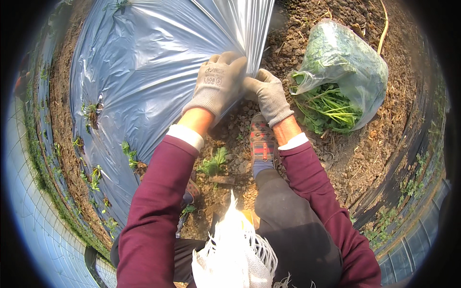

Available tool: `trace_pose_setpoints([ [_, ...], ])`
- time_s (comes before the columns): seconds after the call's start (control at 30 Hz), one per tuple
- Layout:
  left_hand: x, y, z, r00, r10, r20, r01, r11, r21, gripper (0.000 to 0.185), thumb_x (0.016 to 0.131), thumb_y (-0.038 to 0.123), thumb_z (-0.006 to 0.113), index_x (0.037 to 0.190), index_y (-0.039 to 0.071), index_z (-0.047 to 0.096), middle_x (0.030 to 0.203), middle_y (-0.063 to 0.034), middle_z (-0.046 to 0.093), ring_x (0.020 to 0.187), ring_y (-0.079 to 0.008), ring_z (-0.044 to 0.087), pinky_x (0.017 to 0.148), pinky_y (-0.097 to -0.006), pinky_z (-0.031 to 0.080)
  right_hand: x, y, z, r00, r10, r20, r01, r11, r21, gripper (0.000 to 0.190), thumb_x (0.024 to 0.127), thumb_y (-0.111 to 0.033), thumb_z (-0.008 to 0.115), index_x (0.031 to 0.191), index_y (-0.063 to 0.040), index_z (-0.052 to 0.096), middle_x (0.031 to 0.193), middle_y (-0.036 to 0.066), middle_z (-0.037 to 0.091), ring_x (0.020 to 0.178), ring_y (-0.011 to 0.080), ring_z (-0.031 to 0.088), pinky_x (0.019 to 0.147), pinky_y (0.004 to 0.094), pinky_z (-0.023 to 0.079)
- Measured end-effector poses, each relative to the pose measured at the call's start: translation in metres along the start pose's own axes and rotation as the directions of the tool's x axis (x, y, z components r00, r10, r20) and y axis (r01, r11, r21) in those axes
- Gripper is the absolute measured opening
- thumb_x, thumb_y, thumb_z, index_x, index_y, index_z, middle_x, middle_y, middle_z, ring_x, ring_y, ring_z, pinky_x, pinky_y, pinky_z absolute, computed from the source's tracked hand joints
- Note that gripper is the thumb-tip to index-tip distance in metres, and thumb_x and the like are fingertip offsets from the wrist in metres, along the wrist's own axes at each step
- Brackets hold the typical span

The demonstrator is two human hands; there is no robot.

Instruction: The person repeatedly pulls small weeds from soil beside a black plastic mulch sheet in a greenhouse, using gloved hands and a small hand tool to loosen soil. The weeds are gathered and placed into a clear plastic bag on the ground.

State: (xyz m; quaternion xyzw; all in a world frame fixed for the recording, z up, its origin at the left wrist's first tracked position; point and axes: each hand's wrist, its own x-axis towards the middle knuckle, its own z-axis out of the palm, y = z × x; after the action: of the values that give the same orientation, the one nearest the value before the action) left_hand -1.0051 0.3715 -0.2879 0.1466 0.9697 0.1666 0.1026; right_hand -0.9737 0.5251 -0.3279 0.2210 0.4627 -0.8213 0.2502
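Note:
Both my hands wear light grey work gloves with coated fingers. My left hand (220,77) is closed on the right edge of a shiny plastic mulch film (151,68), which runs in taut folds from its fingers. Close beside it, my right hand (268,91) has its thumb and fingers bent at the same edge of the film; whether it grips the film I cannot tell. Right of that hand, a clear plastic bag (363,68) lies on the soil, its mouth showing cut leafy greens (331,106).
My shoe (262,138) stands on crumbly soil below my right hand. A small green plant (214,162) grows between my feet. More plants (129,154) poke through the film at the left. Dark film (392,176) lies along the right, and greenhouse walls (36,223) curve at the rim.

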Motion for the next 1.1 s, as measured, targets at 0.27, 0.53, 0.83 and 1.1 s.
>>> trace_pose_setpoints([
  [0.27, 0.013, -0.004, 0.003, 0.973, 0.007, 0.230, -0.041, 0.989, 0.142, 0.023, 0.084, 0.023, 0.076, 0.107, 0.020, 0.076, 0.112, -0.0042, 0.071, 0.114, -0.0269, 0.066, 0.099, -0.0427, 0.053, 0.005, -0.005, -0.010, 0.987, 0.157, 0.021, -0.152, 0.977, -0.148, 0.033, 0.090, -0.013, 0.078, 0.117, 0.002, 0.067, 0.105, 0.006, 0.073, 0.085, 0.0129, 0.069, 0.077, 0.0263, 0.056],
  [0.53, 0.052, -0.023, 0.010, 0.821, -0.449, 0.353, 0.455, 0.888, 0.072, 0.037, 0.094, 0.028, 0.065, 0.129, 0.022, 0.073, 0.126, -0.0121, 0.073, 0.115, -0.0311, 0.070, 0.099, -0.0411, 0.055, -0.024, 0.003, -0.035, 0.943, 0.187, 0.275, -0.180, 0.982, -0.051, 0.034, 0.083, -0.006, 0.073, 0.115, 0.005, 0.070, 0.104, 0.010, 0.073, 0.094, 0.0179, 0.068, 0.091, 0.0317, 0.053],
  [0.83, -0.025, -0.014, -0.004, 0.982, -0.112, -0.151, 0.013, 0.840, -0.543, 0.026, 0.095, 0.017, 0.071, 0.119, 0.007, 0.074, 0.122, -0.0122, 0.073, 0.112, -0.0294, 0.070, 0.096, -0.0375, 0.055, -0.010, 0.020, -0.051, 0.974, 0.061, 0.218, -0.143, 0.913, 0.383, 0.019, 0.100, -0.019, 0.066, 0.109, -0.003, 0.066, 0.103, 0.010, 0.071, 0.094, 0.0268, 0.069, 0.075, 0.0485, 0.060],
  [1.1, -0.028, -0.006, 0.027, 0.981, -0.098, 0.169, 0.135, 0.966, -0.223, 0.019, 0.096, 0.022, 0.067, 0.105, 0.007, 0.076, 0.112, -0.0128, 0.075, 0.110, -0.0349, 0.068, 0.099, -0.0428, 0.053, 0.013, 0.005, -0.059, 0.940, -0.099, -0.326, -0.023, 0.937, -0.350, 0.025, 0.090, -0.018, 0.074, 0.111, -0.005, 0.069, 0.088, 0.004, 0.069, 0.071, 0.0160, 0.066, 0.056, 0.0313, 0.054],
])
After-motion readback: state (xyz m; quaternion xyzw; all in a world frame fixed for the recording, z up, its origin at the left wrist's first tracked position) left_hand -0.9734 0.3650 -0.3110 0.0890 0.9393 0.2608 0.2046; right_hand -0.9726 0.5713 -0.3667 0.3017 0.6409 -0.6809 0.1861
